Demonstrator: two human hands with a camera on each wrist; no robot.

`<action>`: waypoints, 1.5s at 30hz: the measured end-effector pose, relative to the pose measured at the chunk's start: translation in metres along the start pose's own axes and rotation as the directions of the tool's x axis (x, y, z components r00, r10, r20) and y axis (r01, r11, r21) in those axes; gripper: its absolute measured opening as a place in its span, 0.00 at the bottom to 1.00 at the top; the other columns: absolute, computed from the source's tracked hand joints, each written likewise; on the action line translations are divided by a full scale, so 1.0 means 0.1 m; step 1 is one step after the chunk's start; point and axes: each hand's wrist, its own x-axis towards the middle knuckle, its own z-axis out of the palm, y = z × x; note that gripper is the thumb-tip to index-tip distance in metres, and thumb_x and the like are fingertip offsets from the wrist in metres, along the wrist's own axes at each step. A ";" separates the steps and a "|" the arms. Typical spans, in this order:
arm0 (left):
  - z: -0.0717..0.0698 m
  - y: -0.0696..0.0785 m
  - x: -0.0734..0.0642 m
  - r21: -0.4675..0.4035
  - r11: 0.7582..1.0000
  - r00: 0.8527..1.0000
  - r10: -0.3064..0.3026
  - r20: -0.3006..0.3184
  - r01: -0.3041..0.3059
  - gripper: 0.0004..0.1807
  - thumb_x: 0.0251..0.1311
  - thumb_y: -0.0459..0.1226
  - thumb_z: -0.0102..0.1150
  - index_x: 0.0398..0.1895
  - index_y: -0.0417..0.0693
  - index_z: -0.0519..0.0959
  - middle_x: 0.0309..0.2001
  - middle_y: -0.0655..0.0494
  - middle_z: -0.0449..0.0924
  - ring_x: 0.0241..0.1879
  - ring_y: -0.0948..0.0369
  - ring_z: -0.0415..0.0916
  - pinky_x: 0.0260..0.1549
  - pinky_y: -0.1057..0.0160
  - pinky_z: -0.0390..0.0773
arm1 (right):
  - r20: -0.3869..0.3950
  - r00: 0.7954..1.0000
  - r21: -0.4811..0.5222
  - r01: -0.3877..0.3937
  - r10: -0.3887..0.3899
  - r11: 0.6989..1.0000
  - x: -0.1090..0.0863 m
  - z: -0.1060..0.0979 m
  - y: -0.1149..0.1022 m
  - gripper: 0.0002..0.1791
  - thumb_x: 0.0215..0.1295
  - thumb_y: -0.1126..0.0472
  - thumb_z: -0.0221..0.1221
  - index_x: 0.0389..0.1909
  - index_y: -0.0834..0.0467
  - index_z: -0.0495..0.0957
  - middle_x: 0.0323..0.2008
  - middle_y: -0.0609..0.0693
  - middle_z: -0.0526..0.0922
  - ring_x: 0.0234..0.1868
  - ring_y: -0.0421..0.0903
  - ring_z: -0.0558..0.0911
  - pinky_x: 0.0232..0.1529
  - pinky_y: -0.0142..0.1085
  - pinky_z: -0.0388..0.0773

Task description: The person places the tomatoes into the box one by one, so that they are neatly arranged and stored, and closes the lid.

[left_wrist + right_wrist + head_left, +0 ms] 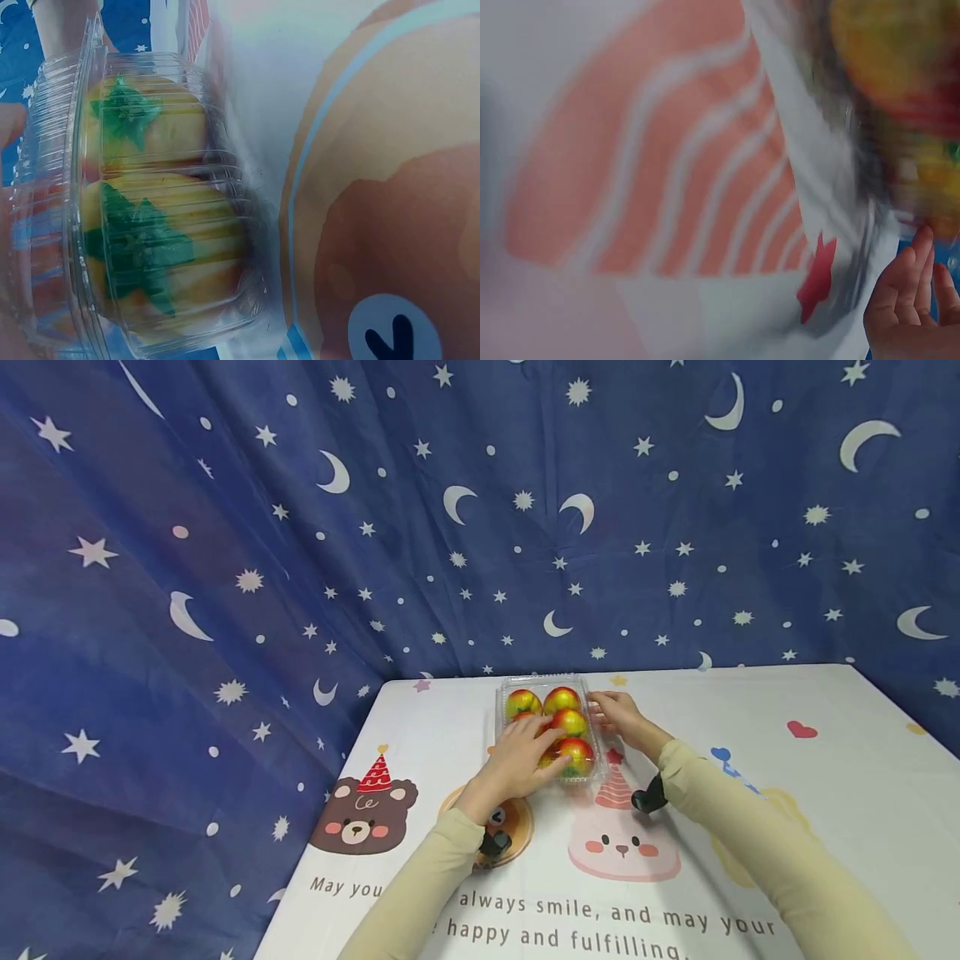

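Note:
A clear plastic clamshell box [542, 679] stands near the back of the table, holding several round red-and-yellow fruits [562, 700]. Green star-shaped leaves on the fruits show through the ribbed wall of the box [90, 187] in the left wrist view. Over the lid lies my left hand [517, 753], fingers spread and covering part of the fruits. My right hand [624, 717] is at the box's right side, fingertips right at its wall. In the right wrist view the fingers [907, 289] are extended beside the blurred box.
The white tablecloth [847, 827] carries printed bears, a pink rabbit, hearts and lettering. A dark blue curtain [480, 635] with moons and stars hangs behind and to the left. Small black devices [649, 795] sit at both wrists.

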 end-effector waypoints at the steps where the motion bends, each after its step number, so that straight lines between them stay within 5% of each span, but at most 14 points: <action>1: 0.00 0.01 -0.01 -0.001 1.000 1.000 0.004 0.002 -0.004 0.28 0.70 0.58 0.44 0.65 0.56 0.74 0.69 0.49 0.66 0.69 0.52 0.61 0.67 0.50 0.59 | 0.006 1.000 0.000 -0.009 0.009 1.000 0.02 -0.01 0.00 0.34 0.76 0.47 0.44 0.71 0.68 0.60 0.61 0.66 0.72 0.32 0.38 0.78 0.40 0.31 0.78; 12: 0.02 0.03 -0.02 0.018 1.000 1.000 -0.003 0.005 0.002 0.29 0.70 0.59 0.44 0.65 0.56 0.75 0.68 0.49 0.67 0.69 0.52 0.62 0.66 0.49 0.60 | 0.032 0.999 0.062 -0.034 0.032 0.997 0.23 -0.06 -0.05 0.37 0.74 0.42 0.47 0.69 0.68 0.63 0.48 0.56 0.75 0.28 0.36 0.78 0.38 0.30 0.79; 19: 0.00 0.01 0.01 0.017 1.000 1.000 -0.005 0.019 0.004 0.29 0.70 0.60 0.43 0.66 0.58 0.74 0.68 0.50 0.67 0.69 0.53 0.61 0.66 0.48 0.59 | 0.025 0.998 0.052 -0.058 0.057 0.997 0.43 -0.07 -0.08 0.36 0.75 0.43 0.48 0.70 0.67 0.63 0.59 0.60 0.71 0.32 0.37 0.77 0.41 0.29 0.77; 22: 0.01 0.00 0.01 0.013 1.000 1.000 -0.001 0.022 0.001 0.29 0.70 0.60 0.43 0.66 0.58 0.74 0.69 0.50 0.67 0.69 0.53 0.61 0.67 0.49 0.59 | 0.008 0.998 0.061 -0.069 0.069 0.996 0.47 -0.07 -0.08 0.34 0.74 0.47 0.51 0.69 0.68 0.63 0.52 0.56 0.74 0.32 0.37 0.78 0.41 0.30 0.78; 26: 0.01 -0.01 0.01 0.017 1.000 1.000 0.001 0.020 -0.001 0.29 0.70 0.60 0.43 0.66 0.59 0.74 0.69 0.51 0.66 0.69 0.52 0.61 0.66 0.49 0.59 | 0.000 0.998 0.068 -0.069 0.070 0.995 0.50 -0.06 -0.08 0.32 0.73 0.50 0.53 0.67 0.69 0.65 0.45 0.52 0.75 0.30 0.35 0.78 0.40 0.29 0.78; 40: 0.02 0.01 0.01 0.029 1.000 1.000 0.004 0.003 -0.004 0.28 0.70 0.60 0.43 0.65 0.59 0.74 0.67 0.50 0.68 0.68 0.53 0.62 0.65 0.50 0.60 | -0.077 0.995 0.037 -0.058 0.060 0.998 0.49 -0.02 -0.12 0.27 0.72 0.56 0.52 0.61 0.73 0.69 0.52 0.56 0.74 0.36 0.40 0.72 0.34 0.24 0.74; 45: 0.00 0.00 0.02 0.023 1.000 1.000 -0.009 0.026 0.008 0.28 0.70 0.60 0.44 0.66 0.59 0.73 0.68 0.50 0.67 0.68 0.53 0.61 0.66 0.50 0.59 | -0.069 0.997 0.043 -0.036 0.039 0.998 0.51 -0.01 -0.10 0.26 0.71 0.55 0.53 0.59 0.72 0.71 0.41 0.50 0.78 0.28 0.35 0.74 0.30 0.24 0.73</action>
